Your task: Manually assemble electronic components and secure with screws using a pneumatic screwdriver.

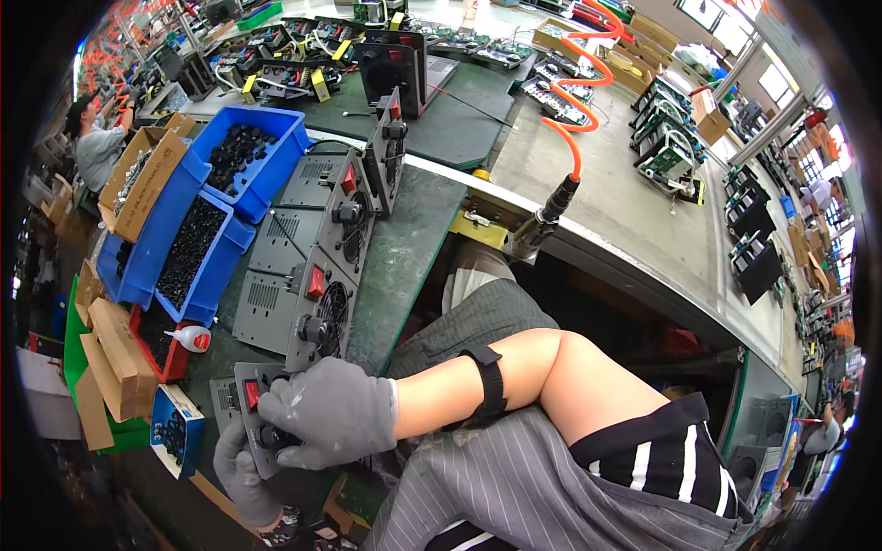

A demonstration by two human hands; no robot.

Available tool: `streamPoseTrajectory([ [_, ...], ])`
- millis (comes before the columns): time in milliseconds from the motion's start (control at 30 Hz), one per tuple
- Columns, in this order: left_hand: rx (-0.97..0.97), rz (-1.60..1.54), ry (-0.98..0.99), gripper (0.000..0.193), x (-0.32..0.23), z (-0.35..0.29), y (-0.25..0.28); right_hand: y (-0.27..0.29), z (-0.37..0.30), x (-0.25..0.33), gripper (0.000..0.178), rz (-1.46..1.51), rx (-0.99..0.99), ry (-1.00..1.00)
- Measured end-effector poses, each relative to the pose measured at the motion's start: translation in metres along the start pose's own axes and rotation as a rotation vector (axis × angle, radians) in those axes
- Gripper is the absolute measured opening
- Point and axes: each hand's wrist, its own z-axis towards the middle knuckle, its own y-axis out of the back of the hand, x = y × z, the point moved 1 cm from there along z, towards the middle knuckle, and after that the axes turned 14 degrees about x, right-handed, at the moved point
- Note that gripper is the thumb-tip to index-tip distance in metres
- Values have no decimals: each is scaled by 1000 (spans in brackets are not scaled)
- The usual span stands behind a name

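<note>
At the lower left, a grey metal casing [241, 375] with a red rocker switch [253, 395] is tilted between my gloved hands. My left hand [241, 473] is closed around the casing's near edge, its fingers partly behind the panel. Over the panel's front lies my right hand [338, 413], fingers curled at a black knob-like fitting [272, 436] below the switch. The right hand hides much of the panel. Just beyond stand similar grey casings [266, 308] with red switches, black fittings and round fan grilles.
Blue bins [195, 262] of small black parts stand on the left, beside a red tray [158, 340] and a white squeeze bottle [191, 339]. A power screwdriver [551, 207] hangs from a coiled orange hose [597, 73]. Circuit assemblies [666, 151] rest along the conveyor. A person [99, 142] works far left.
</note>
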Motion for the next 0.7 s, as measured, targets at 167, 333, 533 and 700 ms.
streamPoseTrajectory([
  [167,28,-46,128,49,-5,8,-10,0,4,2,48,25,140,-69],
  [333,3,98,174,47,-4,4,-2,5,8,5,39,309,311,-125],
  [533,65,-67,40,49,1,10,-4,2,8,4,36,29,165,-8],
  [700,-39,-24,100,40,5,1,9,3,18,6,36,37,336,-36],
])
